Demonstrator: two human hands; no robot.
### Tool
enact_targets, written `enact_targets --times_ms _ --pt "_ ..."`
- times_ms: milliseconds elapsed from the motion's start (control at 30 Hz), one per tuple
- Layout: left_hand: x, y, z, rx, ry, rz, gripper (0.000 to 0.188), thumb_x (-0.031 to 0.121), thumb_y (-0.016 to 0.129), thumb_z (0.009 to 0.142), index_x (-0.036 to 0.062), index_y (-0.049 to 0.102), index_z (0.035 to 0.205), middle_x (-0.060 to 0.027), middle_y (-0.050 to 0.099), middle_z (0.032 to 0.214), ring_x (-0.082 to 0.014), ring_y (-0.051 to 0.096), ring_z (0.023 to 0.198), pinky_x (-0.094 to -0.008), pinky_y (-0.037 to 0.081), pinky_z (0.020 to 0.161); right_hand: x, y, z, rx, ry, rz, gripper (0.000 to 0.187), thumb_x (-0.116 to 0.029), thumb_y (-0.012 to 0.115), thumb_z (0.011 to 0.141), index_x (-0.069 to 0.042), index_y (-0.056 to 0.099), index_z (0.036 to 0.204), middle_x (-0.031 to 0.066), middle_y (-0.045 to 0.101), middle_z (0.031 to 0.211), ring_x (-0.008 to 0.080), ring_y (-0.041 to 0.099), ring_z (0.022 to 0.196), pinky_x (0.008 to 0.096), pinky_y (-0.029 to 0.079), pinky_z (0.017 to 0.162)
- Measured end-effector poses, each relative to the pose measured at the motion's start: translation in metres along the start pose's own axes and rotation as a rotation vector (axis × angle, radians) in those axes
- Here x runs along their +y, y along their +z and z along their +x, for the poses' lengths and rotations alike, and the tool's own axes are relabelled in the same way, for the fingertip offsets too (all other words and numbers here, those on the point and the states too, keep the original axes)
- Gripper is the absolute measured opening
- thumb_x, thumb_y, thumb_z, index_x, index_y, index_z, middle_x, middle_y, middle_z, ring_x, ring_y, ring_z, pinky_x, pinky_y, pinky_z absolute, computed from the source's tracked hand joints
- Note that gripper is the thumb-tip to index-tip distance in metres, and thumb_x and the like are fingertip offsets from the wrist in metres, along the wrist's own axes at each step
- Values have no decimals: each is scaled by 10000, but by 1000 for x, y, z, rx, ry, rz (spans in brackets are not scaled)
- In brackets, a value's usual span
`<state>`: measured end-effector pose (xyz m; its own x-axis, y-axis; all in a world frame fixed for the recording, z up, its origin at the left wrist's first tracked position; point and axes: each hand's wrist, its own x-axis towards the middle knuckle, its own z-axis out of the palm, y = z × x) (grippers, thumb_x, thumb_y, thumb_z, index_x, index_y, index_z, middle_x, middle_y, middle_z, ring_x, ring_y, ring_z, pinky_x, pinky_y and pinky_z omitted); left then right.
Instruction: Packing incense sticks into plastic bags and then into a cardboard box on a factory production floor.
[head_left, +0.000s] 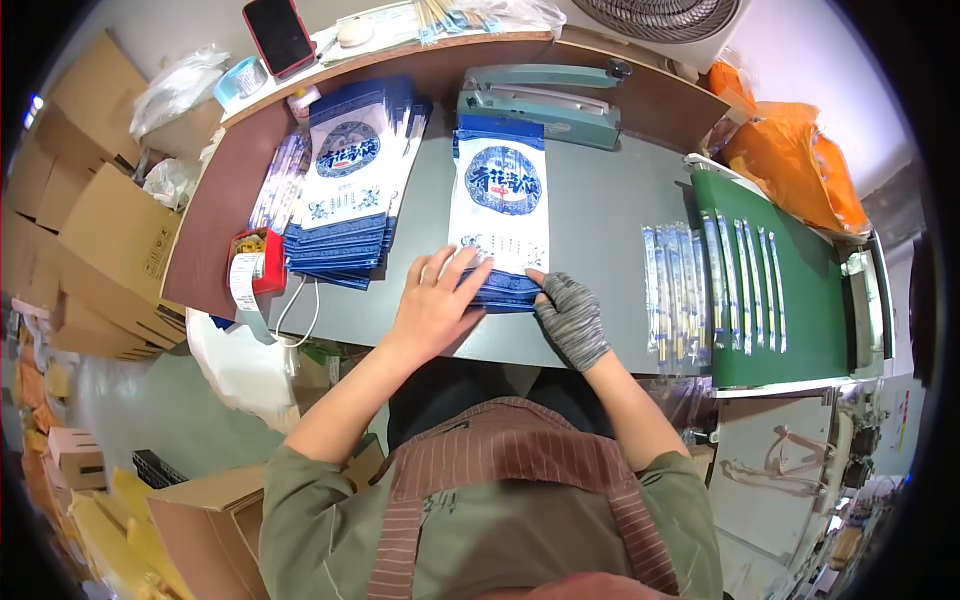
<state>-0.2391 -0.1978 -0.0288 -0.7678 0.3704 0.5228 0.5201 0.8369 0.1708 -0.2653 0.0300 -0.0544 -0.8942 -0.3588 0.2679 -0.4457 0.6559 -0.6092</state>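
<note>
A stack of blue-and-white printed packaging bags [500, 235] lies on the grey table in front of me, its blue lower edges fanned toward me. My left hand [437, 305] rests palm down on the stack's lower left part, fingers spread. At the lower right corner my right hand [572, 320], in a grey fingerless glove, has its fingers curled and its thumb and forefinger at the edge of the bags. How many bags lie between those fingertips is too small to tell. A taller stack of matching bags [345, 190] lies to the left.
A teal heat sealer [545, 103] stands behind the bags. Rows of thin wrapped sticks [675, 295] lie at right, some on a green board [800, 300]. A red tape dispenser [262, 262] sits at the left edge; a phone [277, 35] leans on the back ledge. Cardboard boxes [115, 250] crowd the left.
</note>
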Motion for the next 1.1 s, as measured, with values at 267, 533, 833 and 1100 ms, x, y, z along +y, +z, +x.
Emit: enact_targets --times_ms 267,533,833,1100 --pt "-27 -20 71 214 193 -104 222 82 593 769 -4 623 972 -134 639 1049 -287 618 1018 -418 488 880 26 -29 -18 -186 589 1149 547 -469 544 921 -65 507 1288 180 655 1032 279 656 910 409 549 737" --pt "92 -116 6 -375 270 -293 108 121 587 777 17 556 784 -114 586 823 -289 631 761 -374 541 652 -61 -17 9 -715 578 2065 711 -559 406 948 25 407 1354 211 491 1348 339 495 1221 458 380 1054" --pt "122 -179 -96 688 -900 -632 910 313 767 772 -4 230 1435 -236 217 1501 -359 245 1391 -432 343 1073 -146 -15 17 -945 692 1492 579 -318 661 802 5 513 1260 176 632 1119 298 633 952 376 523 848" --pt "161 -266 -223 1198 -1079 -1373 548 214 692 876 -23 461 1313 -168 580 1244 -226 594 1110 -368 494 938 -356 59 -26 -1538 15 1281 546 -291 653 825 27 519 1249 140 628 1101 239 620 965 349 499 855"
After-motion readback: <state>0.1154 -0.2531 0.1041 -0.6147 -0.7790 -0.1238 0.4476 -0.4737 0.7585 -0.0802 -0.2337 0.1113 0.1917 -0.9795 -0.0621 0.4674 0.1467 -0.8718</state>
